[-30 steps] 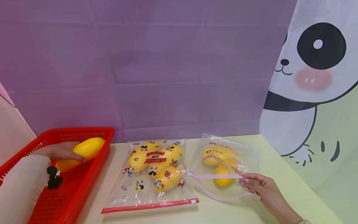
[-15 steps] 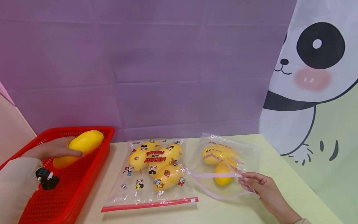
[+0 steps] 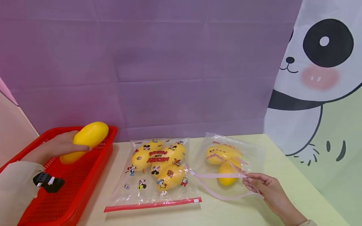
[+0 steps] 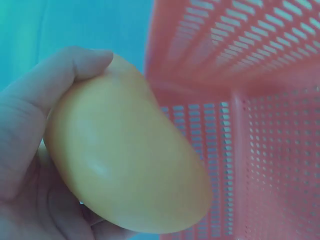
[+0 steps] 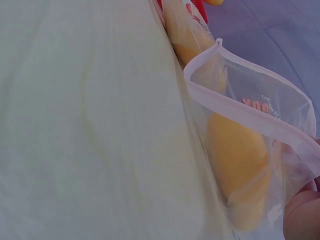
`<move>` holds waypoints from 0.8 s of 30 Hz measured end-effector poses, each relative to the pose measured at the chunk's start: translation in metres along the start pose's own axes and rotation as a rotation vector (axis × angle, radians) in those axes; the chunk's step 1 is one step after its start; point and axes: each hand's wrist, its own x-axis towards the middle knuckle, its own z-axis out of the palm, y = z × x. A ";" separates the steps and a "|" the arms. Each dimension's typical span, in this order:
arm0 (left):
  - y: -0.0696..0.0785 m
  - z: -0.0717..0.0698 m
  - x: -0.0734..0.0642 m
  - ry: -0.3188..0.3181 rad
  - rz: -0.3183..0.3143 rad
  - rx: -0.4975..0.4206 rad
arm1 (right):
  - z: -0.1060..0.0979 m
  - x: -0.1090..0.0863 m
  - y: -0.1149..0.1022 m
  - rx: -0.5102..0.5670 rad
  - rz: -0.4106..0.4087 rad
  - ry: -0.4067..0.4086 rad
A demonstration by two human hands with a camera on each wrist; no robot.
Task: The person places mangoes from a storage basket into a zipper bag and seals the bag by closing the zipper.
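Note:
My left hand (image 3: 57,145) grips a yellow mango (image 3: 91,135) just above the red basket (image 3: 97,175). In the left wrist view the thumb (image 4: 90,62) curls over the mango's upper end and the fingers lie beneath it. Another mango (image 3: 70,158) lies lower in the basket, partly covered by that hand. On the right, my right hand (image 3: 270,193) pinches the pink-rimmed mouth of a clear zip bag (image 3: 255,150), which gapes open. Several mangoes (image 3: 226,172) lie inside it, and one mango (image 5: 237,155) shows through its wall in the right wrist view.
Between basket and pink-rimmed bag lies a printed clear bag (image 3: 121,194) with a red slider strip (image 3: 152,205) and several mangoes inside. Everything rests on a pale table (image 3: 226,215). A purple cloth (image 3: 158,69) hangs behind, and a panda-printed wall stands at the right.
My left hand has raised the mango out of the basket, upward and slightly to the right, leaving the other mango below. The right hand keeps its hold on the bag's mouth.

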 end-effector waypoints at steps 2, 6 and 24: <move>0.006 0.000 -0.001 0.016 -0.001 -0.003 | 0.000 0.000 0.000 0.006 -0.003 -0.004; 0.021 0.001 -0.004 0.044 -0.003 -0.004 | 0.000 0.000 -0.001 0.013 -0.014 -0.008; 0.088 0.018 -0.018 0.098 0.057 -0.018 | 0.000 0.000 0.000 -0.006 -0.023 0.001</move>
